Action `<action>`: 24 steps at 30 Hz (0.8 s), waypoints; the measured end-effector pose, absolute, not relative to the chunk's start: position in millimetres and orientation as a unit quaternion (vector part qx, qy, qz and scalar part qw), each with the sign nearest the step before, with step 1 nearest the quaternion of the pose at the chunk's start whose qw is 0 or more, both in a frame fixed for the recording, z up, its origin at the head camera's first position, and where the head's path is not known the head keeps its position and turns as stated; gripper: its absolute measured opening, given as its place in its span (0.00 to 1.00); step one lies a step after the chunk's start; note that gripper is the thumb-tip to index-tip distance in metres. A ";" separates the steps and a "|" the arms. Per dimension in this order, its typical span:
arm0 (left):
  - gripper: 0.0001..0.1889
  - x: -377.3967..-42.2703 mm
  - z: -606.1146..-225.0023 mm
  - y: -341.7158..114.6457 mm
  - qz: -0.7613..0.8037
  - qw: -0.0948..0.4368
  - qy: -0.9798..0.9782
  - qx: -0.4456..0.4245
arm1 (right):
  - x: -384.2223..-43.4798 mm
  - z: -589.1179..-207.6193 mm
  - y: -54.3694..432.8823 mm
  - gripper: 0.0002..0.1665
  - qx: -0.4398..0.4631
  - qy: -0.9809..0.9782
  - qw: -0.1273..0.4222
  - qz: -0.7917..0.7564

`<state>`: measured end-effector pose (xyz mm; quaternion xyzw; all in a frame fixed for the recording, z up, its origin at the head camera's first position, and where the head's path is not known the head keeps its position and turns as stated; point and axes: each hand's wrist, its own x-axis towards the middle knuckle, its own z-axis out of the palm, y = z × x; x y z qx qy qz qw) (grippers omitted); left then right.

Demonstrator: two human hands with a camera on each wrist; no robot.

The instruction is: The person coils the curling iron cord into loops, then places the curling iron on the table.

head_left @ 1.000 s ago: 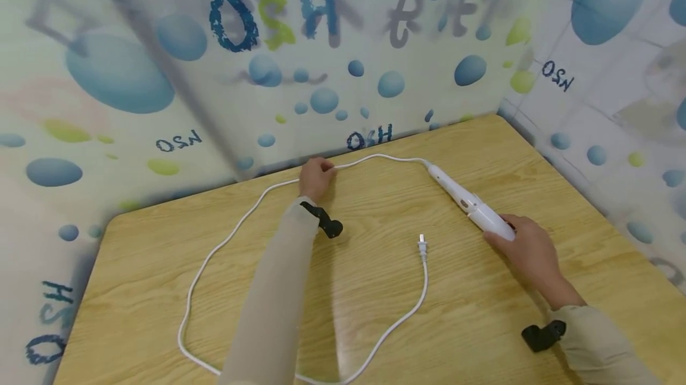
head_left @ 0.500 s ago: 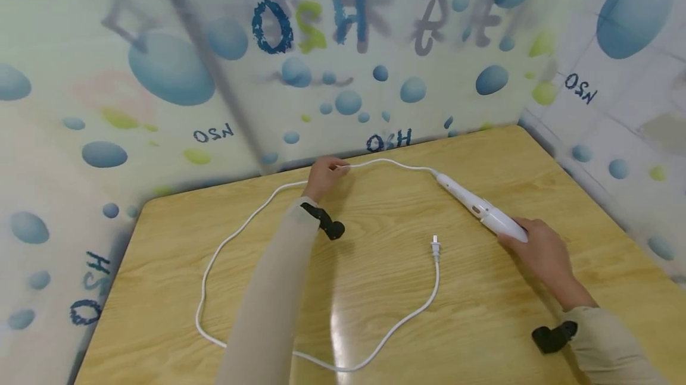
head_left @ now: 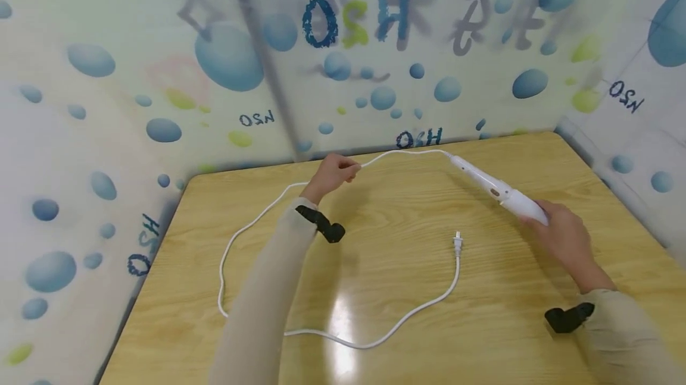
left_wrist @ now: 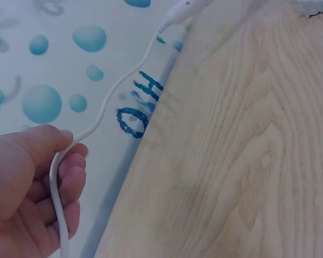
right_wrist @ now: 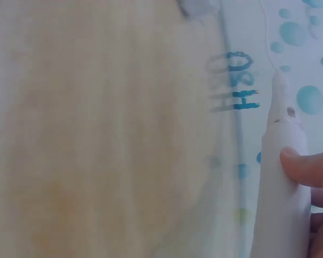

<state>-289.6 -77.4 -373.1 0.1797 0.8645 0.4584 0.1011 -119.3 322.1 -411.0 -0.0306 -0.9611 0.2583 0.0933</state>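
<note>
A white wand-shaped electric appliance (head_left: 485,182), narrow at its cord end and thicker at the other, slants over the right of the table in the head view. My right hand (head_left: 565,236) grips its thick end; in the right wrist view the thumb presses on the white casing (right_wrist: 280,209). The white power cord (head_left: 415,152) runs from its narrow tip to my left hand (head_left: 331,175), which pinches it between thumb and index finger. In the left wrist view, the cord (left_wrist: 54,185) passes down across the curled fingers. The two-pin plug (head_left: 458,242) lies on the table.
The rest of the cord (head_left: 370,346) loops over the wood-grain table (head_left: 396,218), partly hidden under the left forearm. A wall covering (head_left: 386,63) with blue drops and lettering stands right behind the table's back edge. Black straps with camera mounts (head_left: 321,222) sit on both wrists.
Both hands have risen slightly, lifting the appliance and the cord stretch between them off the table. The head view has turned left, shifting the scene rightward.
</note>
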 end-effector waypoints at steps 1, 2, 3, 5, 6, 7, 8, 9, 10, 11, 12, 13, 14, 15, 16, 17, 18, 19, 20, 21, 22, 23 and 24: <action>0.12 -286.6 -371.1 -79.2 0.454 0.102 0.865 0.185 | -121.9 -408.5 322.1 0.30 -0.029 -0.962 0.094 0.255; 0.13 -283.3 -368.8 -81.0 0.451 0.104 0.866 0.190 | -124.9 -406.2 322.0 0.30 -0.024 -0.963 0.098 0.251; 0.13 -279.8 -366.7 -82.7 0.449 0.107 0.866 0.194 | -127.8 -403.7 321.4 0.29 -0.019 -0.963 0.102 0.248; 0.13 -272.1 -362.3 -85.8 0.456 0.114 0.860 0.196 | -134.2 -398.7 319.4 0.29 -0.008 -0.963 0.108 0.247; 0.13 -267.9 -360.3 -87.2 0.466 0.119 0.855 0.195 | -137.5 -396.0 318.1 0.28 -0.002 -0.963 0.111 0.247; 0.13 -263.7 -358.5 -88.6 0.476 0.125 0.849 0.193 | -141.0 -393.2 316.4 0.28 0.001 -0.962 0.111 0.249; 0.13 -259.1 -356.5 -89.8 0.486 0.130 0.843 0.191 | -144.5 -390.1 314.8 0.28 0.005 -0.961 0.114 0.250; 0.13 -254.5 -354.8 -91.1 0.494 0.133 0.838 0.190 | -148.2 -386.9 313.0 0.28 0.008 -0.961 0.115 0.253; 0.13 -250.0 -353.6 -92.7 0.501 0.135 0.833 0.191 | -151.9 -383.5 311.1 0.28 0.009 -0.960 0.115 0.255; 0.12 -245.4 -352.5 -94.2 0.507 0.136 0.829 0.191 | -155.7 -379.8 309.2 0.28 0.011 -0.960 0.116 0.254; 0.12 -240.8 -351.5 -95.8 0.516 0.138 0.823 0.192 | -159.4 -376.0 307.4 0.28 0.013 -0.960 0.117 0.255; 0.12 -237.1 -351.5 -96.3 0.521 0.140 0.819 0.196 | -163.0 -372.7 306.7 0.28 0.015 -0.959 0.118 0.256; 0.12 -233.3 -351.5 -96.7 0.528 0.141 0.813 0.201 | -166.5 -369.2 306.1 0.28 0.017 -0.959 0.120 0.257; 0.12 -229.6 -351.4 -97.1 0.535 0.141 0.808 0.203 | -170.0 -365.8 305.4 0.28 0.020 -0.958 0.121 0.260; 0.12 -225.7 -351.1 -97.4 0.544 0.143 0.801 0.206 | -173.3 -362.3 304.6 0.27 0.022 -0.957 0.122 0.263; 0.12 -221.9 -350.7 -97.5 0.554 0.145 0.793 0.206 | -176.6 -358.8 303.7 0.27 0.027 -0.956 0.124 0.266; 0.13 -218.3 -350.2 -97.6 0.562 0.146 0.787 0.208 | -179.6 -355.2 302.6 0.27 0.031 -0.954 0.124 0.272; 0.13 -214.6 -349.6 -97.7 0.570 0.148 0.780 0.210 | -182.5 -351.9 301.3 0.27 0.037 -0.952 0.125 0.278; 0.13 -211.1 -348.9 -97.7 0.576 0.151 0.776 0.211 | -185.1 -348.4 299.5 0.27 0.042 -0.949 0.126 0.286; 0.13 -207.7 -348.3 -97.6 0.580 0.155 0.771 0.212 | -187.5 -345.4 297.6 0.28 0.049 -0.946 0.127 0.293; 0.13 -204.6 -347.9 -97.5 0.584 0.160 0.766 0.215 | -189.5 -342.3 295.3 0.28 0.055 -0.943 0.128 0.301; 0.13 -201.5 -347.7 -97.2 0.587 0.166 0.762 0.218 | -191.2 -339.4 293.0 0.29 0.062 -0.939 0.128 0.312; 0.13 -198.8 -347.7 -96.9 0.589 0.173 0.757 0.223 | -192.7 -336.3 290.6 0.29 0.068 -0.934 0.128 0.325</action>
